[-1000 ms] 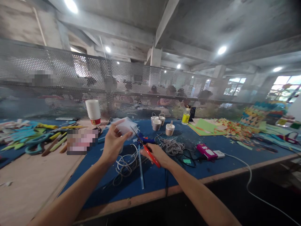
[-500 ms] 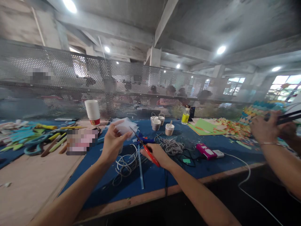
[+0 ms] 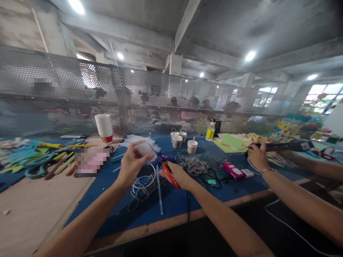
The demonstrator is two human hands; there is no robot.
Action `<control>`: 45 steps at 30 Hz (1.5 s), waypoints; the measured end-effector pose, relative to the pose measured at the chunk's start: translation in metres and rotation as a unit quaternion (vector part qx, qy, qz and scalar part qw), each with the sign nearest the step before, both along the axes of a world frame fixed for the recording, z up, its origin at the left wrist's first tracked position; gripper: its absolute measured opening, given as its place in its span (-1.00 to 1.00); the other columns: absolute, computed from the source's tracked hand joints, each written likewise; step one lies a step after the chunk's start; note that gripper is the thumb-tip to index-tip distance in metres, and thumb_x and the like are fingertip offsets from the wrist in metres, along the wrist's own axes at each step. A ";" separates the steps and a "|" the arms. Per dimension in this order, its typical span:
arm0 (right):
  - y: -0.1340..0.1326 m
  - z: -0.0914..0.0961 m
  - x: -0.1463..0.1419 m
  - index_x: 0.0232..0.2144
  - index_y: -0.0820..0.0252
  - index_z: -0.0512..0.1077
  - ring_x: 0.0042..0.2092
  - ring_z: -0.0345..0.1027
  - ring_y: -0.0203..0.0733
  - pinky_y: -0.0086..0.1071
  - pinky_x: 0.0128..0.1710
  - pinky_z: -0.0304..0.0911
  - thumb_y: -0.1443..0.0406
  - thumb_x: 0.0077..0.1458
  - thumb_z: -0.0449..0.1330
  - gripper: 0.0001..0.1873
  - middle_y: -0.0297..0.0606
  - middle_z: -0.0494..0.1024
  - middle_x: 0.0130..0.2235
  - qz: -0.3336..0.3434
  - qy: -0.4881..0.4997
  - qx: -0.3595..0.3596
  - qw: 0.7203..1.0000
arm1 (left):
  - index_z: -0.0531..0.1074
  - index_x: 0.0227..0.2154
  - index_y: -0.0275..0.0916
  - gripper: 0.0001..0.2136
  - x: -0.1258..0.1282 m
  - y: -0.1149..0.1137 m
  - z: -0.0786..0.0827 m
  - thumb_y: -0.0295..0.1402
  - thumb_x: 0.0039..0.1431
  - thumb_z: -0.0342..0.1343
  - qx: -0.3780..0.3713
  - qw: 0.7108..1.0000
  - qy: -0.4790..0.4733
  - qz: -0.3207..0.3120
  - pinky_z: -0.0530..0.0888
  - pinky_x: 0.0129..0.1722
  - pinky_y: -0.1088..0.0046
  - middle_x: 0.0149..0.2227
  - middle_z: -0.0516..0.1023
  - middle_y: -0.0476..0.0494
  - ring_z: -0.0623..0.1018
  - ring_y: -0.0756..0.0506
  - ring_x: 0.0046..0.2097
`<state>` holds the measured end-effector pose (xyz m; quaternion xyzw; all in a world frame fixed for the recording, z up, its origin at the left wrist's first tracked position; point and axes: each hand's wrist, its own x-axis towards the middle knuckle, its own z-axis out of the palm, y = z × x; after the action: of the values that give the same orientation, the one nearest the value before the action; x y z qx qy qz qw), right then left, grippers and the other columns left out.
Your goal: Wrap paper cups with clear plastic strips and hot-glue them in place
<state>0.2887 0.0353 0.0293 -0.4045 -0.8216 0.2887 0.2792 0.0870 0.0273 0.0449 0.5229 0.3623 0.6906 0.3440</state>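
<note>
My left hand (image 3: 135, 159) pinches a thin, translucent white sheet (image 3: 144, 147) between thumb and fingers, above the blue table mat. Wrapped round red-handled scissors (image 3: 169, 175) is my right hand (image 3: 178, 174); their blades point up and left at the sheet's right edge. I cannot tell whether the blades touch it. More pale sheets (image 3: 128, 140) lie behind my left hand. Below the scissors are a loose white cord (image 3: 142, 185) and a narrow clear strip (image 3: 160, 196). A heap of grey cord (image 3: 197, 165) lies right of my right hand.
Small cups with handles (image 3: 177, 140) stand behind, near a yellow-labelled bottle (image 3: 210, 131). A paper cup stack (image 3: 104, 127), blue-handled scissors (image 3: 40, 166) and a phone (image 3: 91, 162) are left. At right, a co-worker's hand (image 3: 258, 157) holds a dark object beside green paper (image 3: 233, 142).
The co-worker's hand has moved left and down from the colourful paper piece, now with a dark object. My left hand and the sheet have shifted slightly right, closer to the scissors.
</note>
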 end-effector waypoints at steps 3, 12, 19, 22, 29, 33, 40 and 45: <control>0.001 0.000 0.000 -0.37 0.12 0.30 -0.37 0.31 -0.21 -0.38 -0.32 0.15 0.07 0.22 0.21 -0.71 -0.35 0.45 -0.40 0.003 -0.001 0.000 1.000 | 0.39 0.03 -0.16 -0.39 0.001 0.000 0.000 -0.37 -0.13 0.46 0.006 1.000 0.000 -0.003 0.53 -0.23 0.41 -0.26 0.60 -0.01 0.59 -0.08 -0.25; 0.004 -0.007 0.000 -0.39 0.11 0.29 -0.41 0.28 -0.23 -0.40 -0.36 0.12 0.07 0.21 0.21 -0.71 -0.36 0.44 -0.43 0.004 0.005 0.007 1.000 | 0.36 -0.05 -0.18 -0.46 0.000 -0.001 -0.001 -0.37 -0.11 0.45 0.014 1.000 0.021 0.002 0.49 -0.27 0.47 -0.33 0.57 0.05 0.56 -0.02 -0.32; 0.004 -0.011 -0.001 -0.50 0.13 0.29 -0.47 0.21 -0.28 -0.42 -0.42 0.05 0.13 0.21 0.20 -0.69 -0.37 0.39 -0.51 -0.011 0.018 0.046 0.999 | 0.34 -0.04 -0.16 -0.44 0.002 -0.002 0.000 -0.37 -0.13 0.45 0.019 1.000 0.017 0.006 0.49 -0.30 0.48 -0.33 0.57 0.04 0.56 -0.03 -0.33; 0.004 -0.012 -0.001 -0.52 0.14 0.28 -0.49 0.19 -0.29 -0.42 -0.44 0.03 0.14 0.21 0.20 -0.67 -0.39 0.35 -0.54 -0.013 0.018 0.048 0.999 | 0.34 -0.05 -0.16 -0.44 0.002 -0.001 0.000 -0.37 -0.13 0.45 0.019 1.000 0.015 0.004 0.49 -0.31 0.49 -0.32 0.57 0.05 0.56 -0.02 -0.33; 0.006 -0.012 -0.001 -0.41 0.13 0.32 -0.47 0.24 -0.27 -0.42 -0.42 0.08 0.18 0.21 0.18 -0.79 -0.38 0.41 -0.50 -0.008 -0.001 0.029 1.000 | 0.34 -0.07 -0.15 -0.46 0.003 -0.003 -0.001 -0.36 -0.12 0.45 0.014 1.000 0.022 -0.013 0.50 -0.27 0.46 -0.30 0.58 0.02 0.57 -0.04 -0.30; 0.009 -0.014 0.000 -0.41 0.11 0.28 -0.45 0.24 -0.26 -0.40 -0.39 0.10 0.22 0.21 0.16 -0.83 -0.39 0.39 -0.48 -0.007 -0.010 0.027 1.000 | 0.35 -0.06 -0.15 -0.45 0.003 -0.003 -0.001 -0.38 -0.14 0.45 0.009 0.999 0.022 -0.021 0.51 -0.26 0.44 -0.29 0.58 0.01 0.58 -0.06 -0.29; 0.010 -0.015 0.001 -0.36 0.10 0.27 -0.44 0.24 -0.27 -0.41 -0.40 0.11 0.18 0.20 0.16 -0.83 -0.42 0.35 -0.47 0.020 -0.004 -0.010 1.000 | 0.34 -0.03 -0.14 -0.44 0.003 -0.005 0.002 -0.40 -0.11 0.44 0.024 1.000 0.013 -0.013 0.49 -0.29 0.49 -0.29 0.57 0.02 0.56 -0.03 -0.31; 0.011 -0.014 0.002 -0.34 0.11 0.28 -0.45 0.22 -0.30 -0.43 -0.41 0.10 0.17 0.22 0.16 -0.82 -0.46 0.29 -0.50 0.048 0.033 -0.058 0.997 | 0.34 -0.01 -0.14 -0.43 0.003 -0.005 0.001 -0.42 -0.11 0.44 0.020 0.999 0.022 -0.031 0.49 -0.27 0.51 -0.29 0.56 0.04 0.55 -0.01 -0.30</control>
<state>0.2904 0.0464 0.0155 -0.3705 -0.8124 0.3619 0.2679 0.0897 0.0222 0.0460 0.5560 0.3397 0.6747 0.3466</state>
